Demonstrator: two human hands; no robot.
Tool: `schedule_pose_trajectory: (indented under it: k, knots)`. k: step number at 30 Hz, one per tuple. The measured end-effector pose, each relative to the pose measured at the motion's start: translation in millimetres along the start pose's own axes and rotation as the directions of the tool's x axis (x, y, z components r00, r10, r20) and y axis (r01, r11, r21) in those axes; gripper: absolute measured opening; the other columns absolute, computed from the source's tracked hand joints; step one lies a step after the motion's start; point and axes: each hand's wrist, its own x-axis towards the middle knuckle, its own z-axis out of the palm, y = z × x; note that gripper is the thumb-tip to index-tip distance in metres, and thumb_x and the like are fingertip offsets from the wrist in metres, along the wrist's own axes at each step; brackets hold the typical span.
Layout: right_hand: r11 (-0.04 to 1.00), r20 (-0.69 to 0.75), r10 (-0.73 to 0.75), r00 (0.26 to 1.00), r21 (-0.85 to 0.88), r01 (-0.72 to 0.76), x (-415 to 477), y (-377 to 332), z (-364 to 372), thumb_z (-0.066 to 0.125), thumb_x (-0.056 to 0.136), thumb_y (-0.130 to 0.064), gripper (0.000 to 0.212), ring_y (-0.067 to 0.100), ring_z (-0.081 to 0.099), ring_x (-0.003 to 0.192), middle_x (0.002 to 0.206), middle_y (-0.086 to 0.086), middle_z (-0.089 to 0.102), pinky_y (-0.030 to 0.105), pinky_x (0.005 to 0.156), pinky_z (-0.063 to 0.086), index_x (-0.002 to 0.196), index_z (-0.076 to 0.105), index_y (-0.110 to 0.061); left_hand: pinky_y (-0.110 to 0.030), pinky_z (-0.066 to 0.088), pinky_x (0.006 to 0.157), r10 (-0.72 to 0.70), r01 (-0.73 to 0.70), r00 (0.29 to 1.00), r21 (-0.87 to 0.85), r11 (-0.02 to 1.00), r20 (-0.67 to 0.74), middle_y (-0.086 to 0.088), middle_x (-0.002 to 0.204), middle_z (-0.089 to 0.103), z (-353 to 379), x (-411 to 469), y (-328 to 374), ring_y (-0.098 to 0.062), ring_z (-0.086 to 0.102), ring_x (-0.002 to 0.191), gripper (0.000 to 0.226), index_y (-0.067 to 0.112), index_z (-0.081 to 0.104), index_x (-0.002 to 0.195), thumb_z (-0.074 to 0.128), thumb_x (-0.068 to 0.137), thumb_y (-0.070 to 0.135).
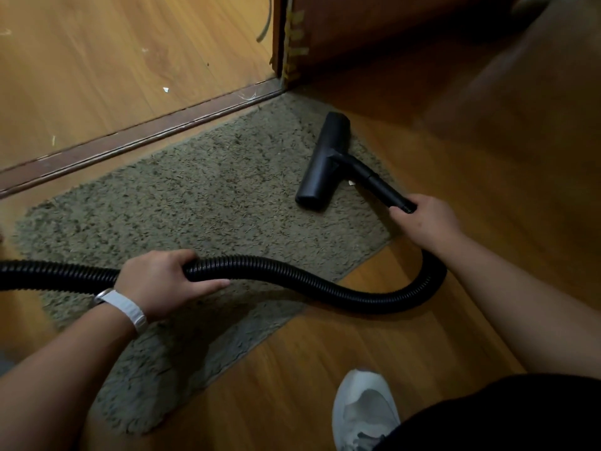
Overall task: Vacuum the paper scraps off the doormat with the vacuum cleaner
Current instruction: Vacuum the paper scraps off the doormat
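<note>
A shaggy olive-grey doormat lies on the wooden floor beside a door threshold. The black vacuum floor nozzle rests flat on the mat's far right part. My right hand grips the black rigid tube just behind the nozzle. A ribbed black hose curves from that tube across the mat's near edge to the left. My left hand, with a white wristband, is closed around the hose. One small white paper scrap shows on the mat beside the tube.
A brown threshold strip runs along the mat's far side, with a wooden door edge at its right end. Small white scraps lie on the floor beyond the threshold. A white sneaker stands on the floor at the bottom.
</note>
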Motion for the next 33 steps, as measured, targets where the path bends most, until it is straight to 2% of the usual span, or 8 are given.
schedule_pose_trajectory:
  k: [5, 10, 14, 17, 20, 23, 28, 33]
  knots:
    - [0.997, 0.022, 0.057, 0.998, 0.05, -0.058, -16.8, 22.4, -2.9, 0.056, 0.095, -0.047, 0.023, 0.023, 0.062, 0.067, 0.08, 0.005, 0.065, 0.034, 0.059, 0.051, 0.104, 0.06, -0.026, -0.02, 0.034, 0.043, 0.022, -0.022, 1.0, -0.016, 1.0, 0.005, 0.011, 0.049, 0.053, -6.2, -7.3, 6.3, -0.004, 0.051, 0.047, 0.091, 0.029, 0.054, 0.066, 0.01, 0.045, 0.105]
    - [0.99, 0.013, 0.103, 0.995, 0.099, -0.104, -25.9, 35.9, 0.2, 0.057, 0.095, -0.045, 0.022, 0.029, 0.066, 0.067, 0.081, 0.009, 0.068, 0.043, 0.064, 0.057, 0.104, 0.059, -0.025, -0.02, 0.032, 0.044, 0.018, -0.018, 1.0, -0.003, 1.0, 0.015, 0.012, 0.051, 0.053, -6.1, -8.1, 10.1, -0.001, 0.05, 0.049, 0.091, 0.031, 0.057, 0.071, 0.011, 0.044, 0.104]
    - [0.991, 0.015, 0.096, 0.995, 0.091, -0.097, -27.2, 32.1, 2.5, 0.057, 0.095, -0.045, 0.02, 0.028, 0.065, 0.067, 0.079, 0.008, 0.068, 0.039, 0.06, 0.055, 0.105, 0.06, -0.028, -0.02, 0.033, 0.044, 0.014, -0.014, 1.0, -0.011, 1.0, -0.004, 0.012, 0.049, 0.053, -0.3, -4.5, 6.7, -0.002, 0.05, 0.048, 0.086, 0.031, 0.057, 0.068, 0.016, 0.046, 0.104]
    - [0.995, 0.007, 0.069, 0.998, 0.077, -0.069, -22.5, 21.5, 1.7, 0.057, 0.094, -0.046, 0.025, 0.028, 0.065, 0.068, 0.082, 0.009, 0.069, 0.04, 0.062, 0.055, 0.105, 0.063, -0.024, -0.02, 0.03, 0.043, 0.023, -0.023, 1.0, -0.016, 1.0, -0.012, 0.011, 0.049, 0.052, 1.9, -3.3, 4.1, -0.002, 0.049, 0.047, 0.079, 0.031, 0.052, 0.064, 0.02, 0.048, 0.102]
    - [0.998, -0.008, 0.022, 1.0, 0.062, -0.021, -20.2, 13.0, 1.2, 0.057, 0.095, -0.047, 0.026, 0.023, 0.062, 0.069, 0.083, 0.006, 0.067, 0.035, 0.06, 0.052, 0.107, 0.063, -0.025, -0.02, 0.029, 0.043, 0.028, -0.028, 0.999, -0.014, 1.0, -0.019, 0.012, 0.048, 0.051, 2.6, -3.1, 2.6, -0.002, 0.048, 0.046, 0.075, 0.032, 0.05, 0.064, 0.023, 0.05, 0.1]
    - [0.997, -0.026, 0.0, 1.0, 0.078, 0.002, -24.2, 12.6, 0.8, 0.057, 0.095, -0.046, 0.028, 0.019, 0.06, 0.07, 0.088, 0.005, 0.067, 0.035, 0.064, 0.052, 0.113, 0.064, -0.025, -0.019, 0.03, 0.043, 0.031, -0.031, 0.999, -0.005, 1.0, -0.025, 0.013, 0.049, 0.051, 2.9, -3.5, 2.7, -0.001, 0.048, 0.047, 0.076, 0.033, 0.052, 0.066, 0.021, 0.049, 0.1]
    - [0.992, -0.013, 0.071, 0.997, 0.106, -0.069, -41.8, 33.4, -3.2, 0.057, 0.097, -0.042, 0.032, 0.026, 0.064, 0.07, 0.081, 0.005, 0.065, 0.042, 0.066, 0.056, 0.118, 0.065, -0.019, -0.02, 0.032, 0.045, 0.046, -0.046, 0.998, -0.002, 0.999, -0.042, 0.013, 0.05, 0.051, 8.3, -5.7, 3.1, -0.006, 0.05, 0.048, 0.089, 0.03, 0.058, 0.068, 0.014, 0.048, 0.105]
    - [0.979, 0.001, 0.161, 0.987, 0.125, -0.16, -58.3, 52.6, -0.3, 0.058, 0.095, -0.042, 0.032, 0.027, 0.065, 0.069, 0.08, 0.006, 0.067, 0.04, 0.065, 0.056, 0.118, 0.066, -0.022, -0.019, 0.035, 0.043, 0.072, -0.072, 0.997, 0.006, 0.997, -0.021, 0.012, 0.05, 0.054, 4.9, -11.3, 8.9, -0.002, 0.052, 0.048, 0.087, 0.032, 0.058, 0.07, 0.014, 0.048, 0.104]
